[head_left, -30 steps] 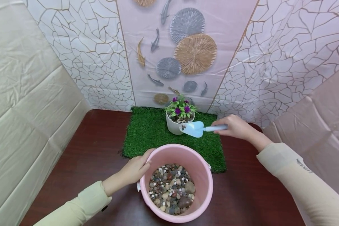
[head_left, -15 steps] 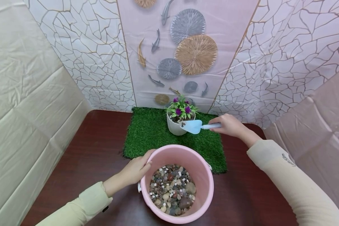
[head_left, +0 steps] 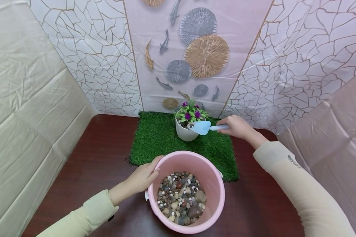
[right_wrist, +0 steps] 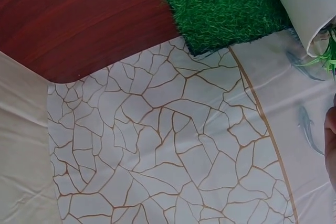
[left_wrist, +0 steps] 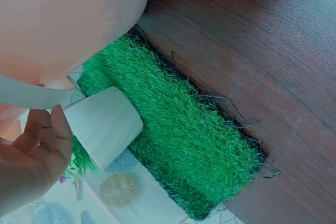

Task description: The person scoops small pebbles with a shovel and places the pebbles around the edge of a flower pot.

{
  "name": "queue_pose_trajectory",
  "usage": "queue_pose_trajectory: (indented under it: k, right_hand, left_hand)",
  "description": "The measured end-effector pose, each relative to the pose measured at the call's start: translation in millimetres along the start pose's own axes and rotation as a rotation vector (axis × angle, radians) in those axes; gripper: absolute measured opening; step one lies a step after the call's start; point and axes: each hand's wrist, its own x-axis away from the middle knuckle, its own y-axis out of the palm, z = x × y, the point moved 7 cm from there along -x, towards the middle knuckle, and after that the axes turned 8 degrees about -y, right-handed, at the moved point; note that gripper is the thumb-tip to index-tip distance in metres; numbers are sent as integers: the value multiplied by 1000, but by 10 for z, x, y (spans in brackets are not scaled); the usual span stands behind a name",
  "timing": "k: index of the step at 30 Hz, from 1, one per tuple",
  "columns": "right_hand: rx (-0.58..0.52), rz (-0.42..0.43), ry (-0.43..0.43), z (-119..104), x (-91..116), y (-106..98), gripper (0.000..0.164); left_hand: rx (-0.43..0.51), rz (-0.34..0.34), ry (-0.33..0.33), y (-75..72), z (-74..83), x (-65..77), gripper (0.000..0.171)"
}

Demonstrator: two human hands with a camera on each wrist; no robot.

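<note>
So, from the head, the left hand holds the pink bucket by its rim. Past the bucket, the right hand grips a blue scoop over a white pot. From the left wrist, fingers bend beside the bucket. From the right wrist, the grip is hidden.

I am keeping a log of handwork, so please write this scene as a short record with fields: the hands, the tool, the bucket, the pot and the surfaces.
Left hand: grips the rim of the pink bucket
Right hand: holds the handle of the light blue trowel
Trowel tip: bears small stones; overlaps the pot's rim in head view, contact unclear
Bucket contents: mixed pebbles
White pot: upright, with purple-flowered plant
Under pot: green mat
Under mat: dark red-brown table
</note>
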Motion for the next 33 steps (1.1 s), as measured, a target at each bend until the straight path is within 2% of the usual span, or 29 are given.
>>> queue_pose_trajectory:
  k: [11, 17, 24, 28, 33]
  right_hand:
    - [-6, -25, 11, 29, -75, 104, 22]
    - [3, -31, -4, 4, -144, 91, 22]
    - [32, -74, 33, -28, -237, 77, 17]
    - [67, -100, 48, -69, -296, 69, 16]
    - [165, -128, 46, -121, -365, 30, 18]
  left_hand:
    - [3, -9, 3, 14, -16, -20, 45]
    - [-3, 0, 12, 10, -8, -8, 44]
    - [-2, 11, 28, 12, 1, -5, 44]
    - [2, 8, 21, 8, -2, -4, 44]
    - [15, -2, 13, 4, -9, -6, 45]
